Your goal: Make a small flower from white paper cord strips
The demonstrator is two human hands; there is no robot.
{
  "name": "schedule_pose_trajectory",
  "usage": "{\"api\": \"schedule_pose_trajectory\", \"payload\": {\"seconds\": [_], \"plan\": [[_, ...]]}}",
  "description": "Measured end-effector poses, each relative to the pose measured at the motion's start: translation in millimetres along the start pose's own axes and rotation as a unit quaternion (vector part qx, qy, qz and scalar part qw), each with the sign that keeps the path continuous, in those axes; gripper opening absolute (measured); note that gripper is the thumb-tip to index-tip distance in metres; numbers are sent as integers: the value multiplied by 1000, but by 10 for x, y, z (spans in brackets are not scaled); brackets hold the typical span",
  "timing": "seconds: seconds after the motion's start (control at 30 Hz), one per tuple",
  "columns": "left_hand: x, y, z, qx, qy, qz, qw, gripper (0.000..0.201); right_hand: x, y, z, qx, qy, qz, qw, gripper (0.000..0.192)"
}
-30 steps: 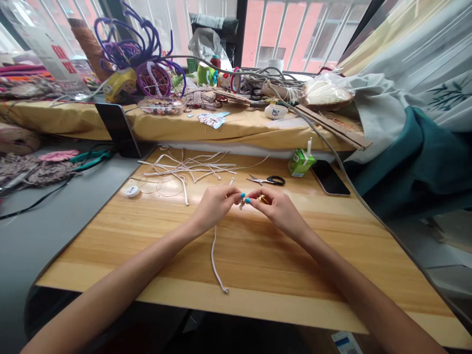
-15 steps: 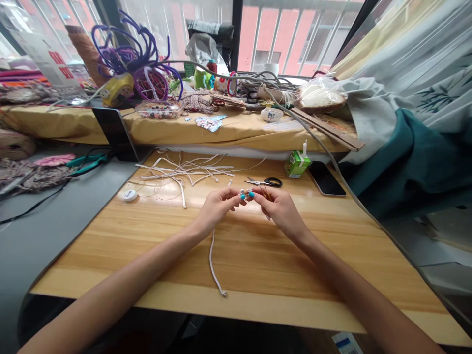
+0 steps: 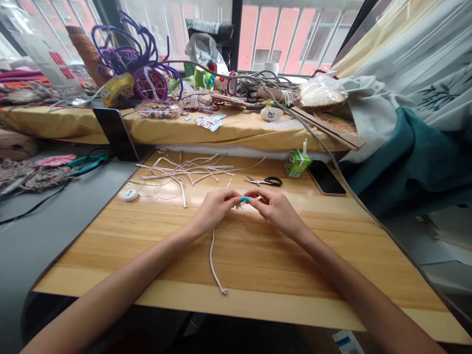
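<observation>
Both hands meet over the middle of the wooden table. My left hand (image 3: 218,209) pinches a small piece with pale loops or strands (image 3: 239,205) between thumb and fingers. My right hand (image 3: 275,206) grips the same piece from the other side, thumb tips almost touching. Turquoise shows at both thumb tips; whether it is nail colour or part of the piece I cannot tell. Something thin and gold-coloured (image 3: 261,198) shows by the right fingers. A white cord (image 3: 211,253) with a knotted end lies below my left hand, and a short white cord end pokes out above it.
Black-handled scissors (image 3: 264,181) lie just beyond my hands. Further back right are a green drink carton (image 3: 297,163) with a straw and a phone (image 3: 326,178). Loose white cords (image 3: 184,169) and a round white case (image 3: 130,194) lie left. A cluttered ledge (image 3: 236,132) runs behind.
My hands have drawn slightly closer together and turned the small piece, so pale strands now hang below the thumbs. The gold-coloured thing by my right fingers shows less.
</observation>
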State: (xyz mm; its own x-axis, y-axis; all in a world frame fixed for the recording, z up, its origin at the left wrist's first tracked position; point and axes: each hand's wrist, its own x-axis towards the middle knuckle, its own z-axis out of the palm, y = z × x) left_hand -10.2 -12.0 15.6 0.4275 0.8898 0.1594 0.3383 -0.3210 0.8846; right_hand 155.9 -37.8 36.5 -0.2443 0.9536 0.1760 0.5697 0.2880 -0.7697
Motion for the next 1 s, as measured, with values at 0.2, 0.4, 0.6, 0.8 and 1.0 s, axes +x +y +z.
{"api": "schedule_pose_trajectory", "payload": {"seconds": [0.2, 0.4, 0.6, 0.8, 1.0], "plan": [[25, -51, 24, -90, 39, -17, 995, 19, 14, 58, 61, 44, -55, 22, 997, 25], [58, 12, -38, -179, 4, -62, 982, 25, 10, 36, 23, 3, -17, 38, 999, 30], [45, -49, -36, -42, 15, 0, 999, 17, 43, 127, 24, -96, 15, -6, 995, 21], [58, -158, -20, 37, 15, 28, 999, 16, 49, 211, 8, -296, 12, -102, 950, 24], [78, -211, -25, 30, 20, 35, 999, 16, 16, 238, 30, -312, -4, -116, 943, 28]]}}
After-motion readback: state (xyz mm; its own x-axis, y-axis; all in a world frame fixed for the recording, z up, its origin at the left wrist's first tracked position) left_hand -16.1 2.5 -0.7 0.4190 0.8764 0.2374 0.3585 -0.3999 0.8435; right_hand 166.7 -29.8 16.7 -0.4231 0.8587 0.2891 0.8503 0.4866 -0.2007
